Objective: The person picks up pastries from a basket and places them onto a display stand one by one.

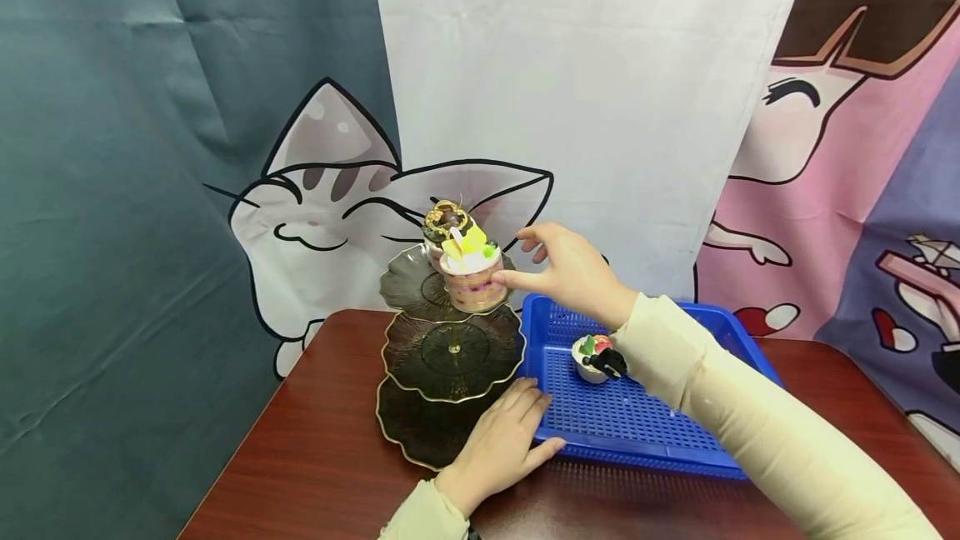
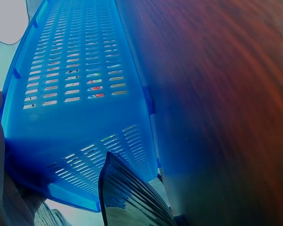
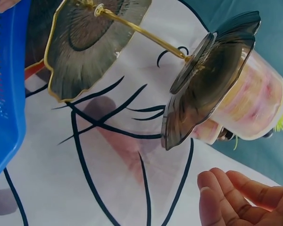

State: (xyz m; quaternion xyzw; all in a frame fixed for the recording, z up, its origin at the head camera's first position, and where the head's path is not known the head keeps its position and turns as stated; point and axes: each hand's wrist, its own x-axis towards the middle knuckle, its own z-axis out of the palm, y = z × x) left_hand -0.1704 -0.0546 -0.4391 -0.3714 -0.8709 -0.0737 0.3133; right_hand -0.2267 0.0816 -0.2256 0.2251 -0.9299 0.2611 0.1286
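- The right hand [image 1: 573,269] was at 3 o'clock of the front dessert cup [image 1: 474,290], its fingers parted from the thumb, loosely bent and wrapped round nothing; the thumb tip lay at the cup's side, but whether it touched could not be told.
- The front dessert cup, layered pink and cream with a yellow topping, stood upright on the top tier of the dark stand [image 1: 420,354].
- The rear dessert cup [image 1: 447,219], with a dark topping and a gold ornament, stood at 11 o'clock of it, partly hidden.
- The left hand [image 1: 506,440] rested, fingers extended and relaxed, on the 8 o'clock corner of the blue basket [image 1: 622,447].
- The blue basket lay at 4 o'clock of the dark stand's top tier.
- Inside it, the small cupcake [image 1: 591,362], with red, green and black toppings, sat toward 10 o'clock.
- The stand and basket were on the reddish-brown table [image 1: 277,440]; at 12 o'clock, behind, hung the printed curtain [image 1: 570,90].
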